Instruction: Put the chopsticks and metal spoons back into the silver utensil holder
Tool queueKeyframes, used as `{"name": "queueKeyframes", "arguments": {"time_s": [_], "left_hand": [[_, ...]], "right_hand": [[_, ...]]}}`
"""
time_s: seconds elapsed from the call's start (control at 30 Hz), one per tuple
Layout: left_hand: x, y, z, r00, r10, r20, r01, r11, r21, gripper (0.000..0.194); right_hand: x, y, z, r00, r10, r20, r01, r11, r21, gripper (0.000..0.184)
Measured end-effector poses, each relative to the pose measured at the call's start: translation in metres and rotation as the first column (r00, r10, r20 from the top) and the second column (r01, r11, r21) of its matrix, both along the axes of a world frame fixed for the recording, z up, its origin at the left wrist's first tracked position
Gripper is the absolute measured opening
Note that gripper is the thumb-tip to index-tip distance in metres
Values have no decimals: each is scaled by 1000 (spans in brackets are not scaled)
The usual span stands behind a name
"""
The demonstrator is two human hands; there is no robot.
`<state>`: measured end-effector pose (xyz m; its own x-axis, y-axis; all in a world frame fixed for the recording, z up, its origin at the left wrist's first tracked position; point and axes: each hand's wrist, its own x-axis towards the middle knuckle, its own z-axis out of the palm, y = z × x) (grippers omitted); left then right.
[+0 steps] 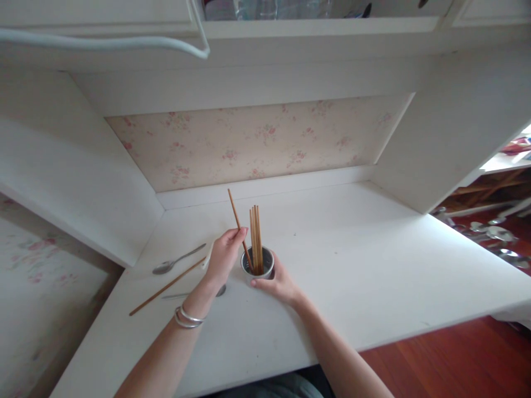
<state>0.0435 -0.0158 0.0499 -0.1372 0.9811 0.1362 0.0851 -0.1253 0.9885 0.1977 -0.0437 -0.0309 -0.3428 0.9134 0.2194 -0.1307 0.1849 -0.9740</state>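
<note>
"Forearms [166,345] nearest. Doing what?"

"Right hand [284,283]: fingers wrapped round the cup [248,278], which stands on the counter [357,254]. Left hand [222,255]: fingers pinching a chopstick [234,210], tip inside, beside the bundle [256,237]."

"How best?"

"Steady the cup, I'd say; guide the chopstick along its slant."

"And around?"

"White counter, flowered wallpaper [265,134] behind, a loose stick [166,286], two spoons [165,267]."

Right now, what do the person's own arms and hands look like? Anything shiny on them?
Yes! Shiny silver bangles, with rounded loops, circle the wrist of the left hand. The right hand has no bangle showing. Neither hand wears a glove, and no sleeves show.
</note>
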Motion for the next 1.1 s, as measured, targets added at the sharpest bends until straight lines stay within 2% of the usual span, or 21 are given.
{"name": "queueKeyframes", "arguments": {"time_s": [0.07, 0.17, 0.37, 0.7, 0.77, 0.87, 1.0, 1.1], "left_hand": [[-3, -2, -2, 983, -35, -179, 36, 999, 6, 30], [-4, -4, -3, 953, -84, -291, 96, 995, 26, 29], [-2, -5, -4, 957, -103, -271, 112, 993, 20, 26], [-3, -7, -7, 936, -118, -330, 134, 991, 25, 26], [-3, -9, -7, 949, -126, -290, 136, 991, 12, 26], [-3, -16, -11, 973, -191, -129, 186, 981, -52, 31], [-1, -34, -29, 930, -338, 147, 347, 937, -43, 66], [2, -44, -45, 890, -358, 281, 375, 927, -8, 88]], "right_hand": [[0, 0, 0, 1000, -8, 1, 8, 1000, -5, 78], [-1, -1, 3, 1000, -23, -2, 23, 1000, -12, 80], [-1, -1, 2, 1000, -29, 0, 29, 1000, -6, 82], [0, 0, -1, 999, -31, 15, 31, 1000, 0, 81], [0, -1, 0, 1000, -30, 10, 30, 1000, -6, 82], [0, -2, 1, 1000, -11, -14, 11, 1000, -5, 81], [-2, -3, 0, 1000, -5, -11, 5, 1000, -4, 79], [-2, -4, -3, 1000, -19, 6, 19, 1000, -15, 74]]}}
